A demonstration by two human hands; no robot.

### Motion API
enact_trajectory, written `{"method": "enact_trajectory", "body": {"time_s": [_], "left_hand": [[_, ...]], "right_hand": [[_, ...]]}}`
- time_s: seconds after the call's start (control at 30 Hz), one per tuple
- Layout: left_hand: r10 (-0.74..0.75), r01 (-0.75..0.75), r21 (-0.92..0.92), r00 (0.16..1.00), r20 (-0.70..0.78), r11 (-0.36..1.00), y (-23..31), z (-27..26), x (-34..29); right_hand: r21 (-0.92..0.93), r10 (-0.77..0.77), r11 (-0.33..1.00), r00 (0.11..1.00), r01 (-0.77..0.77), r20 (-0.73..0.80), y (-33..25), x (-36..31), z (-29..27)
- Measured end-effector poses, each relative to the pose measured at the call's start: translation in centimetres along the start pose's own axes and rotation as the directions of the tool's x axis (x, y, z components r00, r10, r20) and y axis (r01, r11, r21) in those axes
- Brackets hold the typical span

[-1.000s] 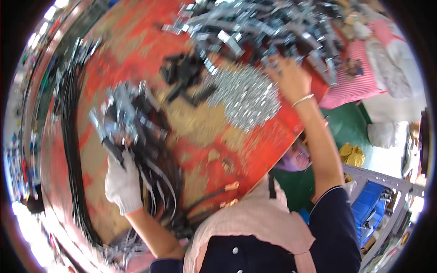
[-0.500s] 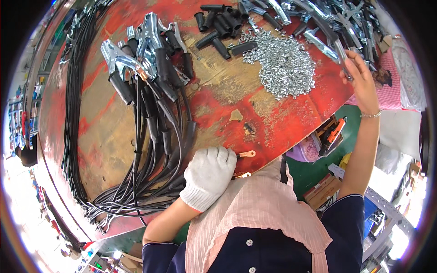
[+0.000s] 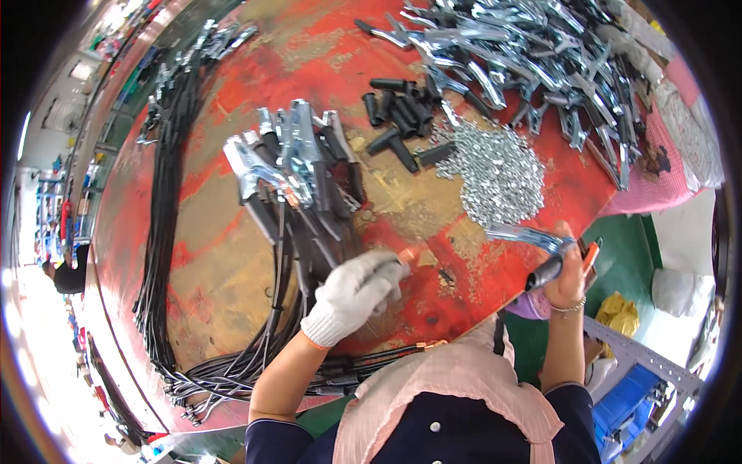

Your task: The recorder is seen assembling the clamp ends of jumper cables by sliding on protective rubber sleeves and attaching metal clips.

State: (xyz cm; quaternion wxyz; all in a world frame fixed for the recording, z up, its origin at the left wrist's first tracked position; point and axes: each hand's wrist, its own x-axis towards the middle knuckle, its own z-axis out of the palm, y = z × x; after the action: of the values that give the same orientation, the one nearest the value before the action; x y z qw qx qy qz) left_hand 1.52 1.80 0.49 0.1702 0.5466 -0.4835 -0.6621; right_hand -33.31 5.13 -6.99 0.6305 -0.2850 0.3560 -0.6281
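My left hand point(image 3: 349, 300), in a white knitted glove, is closed round a black cable; its copper lug point(image 3: 410, 254) pokes out past the fingers, blurred. My bare right hand point(image 3: 570, 280), a bracelet at its wrist, grips a silver clamp point(image 3: 529, 234) with a black handle sleeve point(image 3: 546, 271). The clamp is over the table's right edge, its metal end toward the left, apart from the lug. Beyond my left hand lies a bunch of clamps point(image 3: 297, 158) fixed to black cables. More cables point(image 3: 263, 375) run along the near edge, with copper-coloured ends point(image 3: 433, 345) beside my apron.
A heap of small metal fasteners point(image 3: 502, 174) lies on the worn red table point(image 3: 371, 39). Behind it are loose black sleeves point(image 3: 402, 112) and a large pile of clamps point(image 3: 533, 62). A long bundle of black cables point(image 3: 166, 224) stretches along the left side. A yellow bag point(image 3: 618, 313) is at lower right.
My right hand has come back from the clamp pile toward me with a clamp. My left hand has lifted slightly with a cable end. The whole view has shifted.
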Motion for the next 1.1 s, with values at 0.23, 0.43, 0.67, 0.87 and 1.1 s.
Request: {"method": "enact_trajectory", "body": {"time_s": [0.23,0.43,0.67,0.87,1.1], "left_hand": [[-0.074,0.083,-0.262,0.996,0.042,0.961,1.1,4.9,1.9],[-0.024,0.021,0.023,0.991,0.129,1.000,1.0,5.6,2.7],[0.060,-0.068,0.055,0.990,0.128,0.996,-1.0,5.5,3.1],[0.071,-0.074,0.023,0.993,0.090,0.997,0.4,6.0,2.9],[0.049,-0.053,0.071,0.997,0.053,0.996,1.2,6.3,2.7]], "right_hand": [[-0.186,-0.075,0.980,0.997,0.068,-0.029,0.5,0.8,4.0],[-0.304,-0.032,0.951,0.996,0.057,0.086,-1.3,-0.2,6.1],[-0.330,-0.001,0.942,0.987,0.055,0.159,-1.9,-0.7,7.2],[-0.382,-0.015,0.921,0.988,0.072,0.152,-2.0,-1.2,7.8],[-0.436,-0.033,0.895,0.990,0.091,0.138,-2.3,-1.4,8.5]]}}
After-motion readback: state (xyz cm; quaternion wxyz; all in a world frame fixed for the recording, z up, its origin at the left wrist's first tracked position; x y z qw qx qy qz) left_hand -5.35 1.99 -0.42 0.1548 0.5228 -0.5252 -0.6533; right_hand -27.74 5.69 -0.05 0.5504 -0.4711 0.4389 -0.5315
